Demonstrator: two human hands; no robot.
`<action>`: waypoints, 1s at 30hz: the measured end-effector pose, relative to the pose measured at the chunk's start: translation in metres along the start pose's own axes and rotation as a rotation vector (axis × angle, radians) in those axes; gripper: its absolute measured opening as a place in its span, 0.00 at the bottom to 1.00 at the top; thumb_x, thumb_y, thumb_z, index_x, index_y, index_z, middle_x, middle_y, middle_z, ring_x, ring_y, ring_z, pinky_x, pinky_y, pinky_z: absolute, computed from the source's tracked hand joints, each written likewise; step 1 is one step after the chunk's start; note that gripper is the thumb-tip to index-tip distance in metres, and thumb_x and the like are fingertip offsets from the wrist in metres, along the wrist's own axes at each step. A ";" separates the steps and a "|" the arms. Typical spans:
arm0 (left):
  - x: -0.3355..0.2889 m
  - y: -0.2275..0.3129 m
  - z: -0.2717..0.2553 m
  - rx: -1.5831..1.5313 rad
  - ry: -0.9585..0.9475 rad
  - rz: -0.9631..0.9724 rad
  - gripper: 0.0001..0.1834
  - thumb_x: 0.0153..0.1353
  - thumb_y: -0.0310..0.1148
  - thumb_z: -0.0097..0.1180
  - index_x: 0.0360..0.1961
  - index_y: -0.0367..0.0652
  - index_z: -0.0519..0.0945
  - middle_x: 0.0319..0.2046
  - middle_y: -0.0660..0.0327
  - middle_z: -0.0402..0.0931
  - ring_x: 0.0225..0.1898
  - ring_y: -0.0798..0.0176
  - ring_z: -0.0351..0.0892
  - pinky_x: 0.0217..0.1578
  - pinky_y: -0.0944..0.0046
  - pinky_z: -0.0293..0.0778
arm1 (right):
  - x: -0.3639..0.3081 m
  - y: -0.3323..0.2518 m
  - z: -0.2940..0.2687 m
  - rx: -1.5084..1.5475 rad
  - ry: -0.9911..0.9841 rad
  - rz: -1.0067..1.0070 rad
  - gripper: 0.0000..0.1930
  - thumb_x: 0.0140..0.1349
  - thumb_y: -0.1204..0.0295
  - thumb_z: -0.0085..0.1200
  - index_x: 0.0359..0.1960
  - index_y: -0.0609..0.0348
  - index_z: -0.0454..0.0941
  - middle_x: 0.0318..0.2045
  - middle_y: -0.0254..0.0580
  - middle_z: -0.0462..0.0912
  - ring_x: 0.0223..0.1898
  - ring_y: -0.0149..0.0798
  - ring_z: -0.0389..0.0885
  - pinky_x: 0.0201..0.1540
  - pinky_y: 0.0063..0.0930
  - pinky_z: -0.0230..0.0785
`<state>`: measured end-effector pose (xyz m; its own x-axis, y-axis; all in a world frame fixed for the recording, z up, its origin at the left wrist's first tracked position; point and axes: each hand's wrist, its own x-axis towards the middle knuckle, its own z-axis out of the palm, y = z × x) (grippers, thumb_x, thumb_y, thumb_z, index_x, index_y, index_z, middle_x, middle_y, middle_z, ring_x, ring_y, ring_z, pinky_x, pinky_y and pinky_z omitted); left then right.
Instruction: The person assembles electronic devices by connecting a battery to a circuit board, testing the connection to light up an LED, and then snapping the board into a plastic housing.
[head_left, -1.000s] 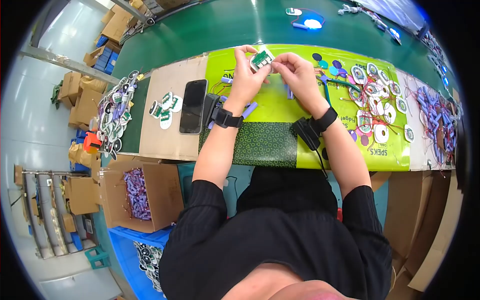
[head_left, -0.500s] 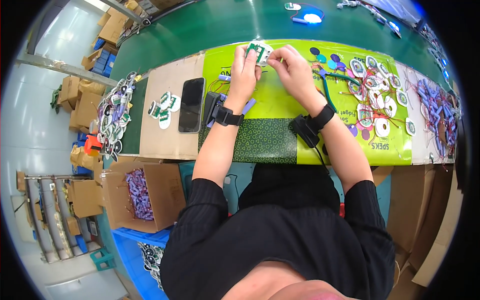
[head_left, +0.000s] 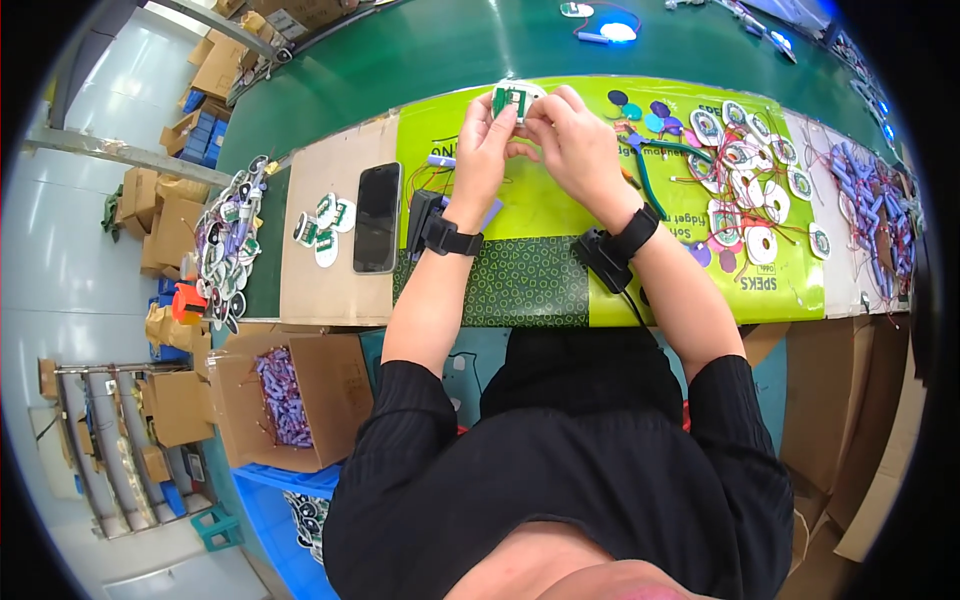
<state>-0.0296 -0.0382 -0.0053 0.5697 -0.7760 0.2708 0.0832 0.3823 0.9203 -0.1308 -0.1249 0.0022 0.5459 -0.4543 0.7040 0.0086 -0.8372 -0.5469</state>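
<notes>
My left hand [head_left: 484,142] grips a white rounded piece with a green circuit board [head_left: 512,98], thumb on its face. At the board's right edge, my right hand [head_left: 575,142] has its fingers pinched together; what lies between the fingertips is too small to make out. A purple cylindrical battery [head_left: 440,161] with thin red wires lies left of my left wrist, and another sits partly hidden behind that wrist. Pliers with green handles [head_left: 648,180] rest just right of my right hand. Each wrist wears a black strap with a small black device.
On the left are a phone [head_left: 377,218], several loose circuit boards [head_left: 326,225] and a wired pile [head_left: 232,245]. Colored discs [head_left: 655,122], white wired boards [head_left: 745,180] and purple batteries [head_left: 875,215] cover the right. A carton of batteries [head_left: 335,400] stands below the table.
My right hand has shifted slightly left, its fingers now closer against the board's edge. The left thumb has moved up onto the board's face. The view has shifted slightly.
</notes>
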 end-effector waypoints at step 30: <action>-0.002 -0.009 0.003 0.226 -0.043 0.090 0.12 0.66 0.30 0.43 0.49 0.37 0.66 0.36 0.61 0.74 0.30 0.72 0.75 0.28 0.73 0.71 | 0.001 0.004 -0.002 -0.025 0.023 -0.064 0.04 0.53 0.73 0.54 0.28 0.55 0.72 0.28 0.38 0.75 0.25 0.47 0.78 0.26 0.36 0.70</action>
<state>-0.0340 -0.0416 -0.0138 0.5308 -0.7664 0.3617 -0.1537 0.3327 0.9304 -0.1316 -0.1291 0.0011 0.5257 -0.4066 0.7473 0.0212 -0.8719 -0.4893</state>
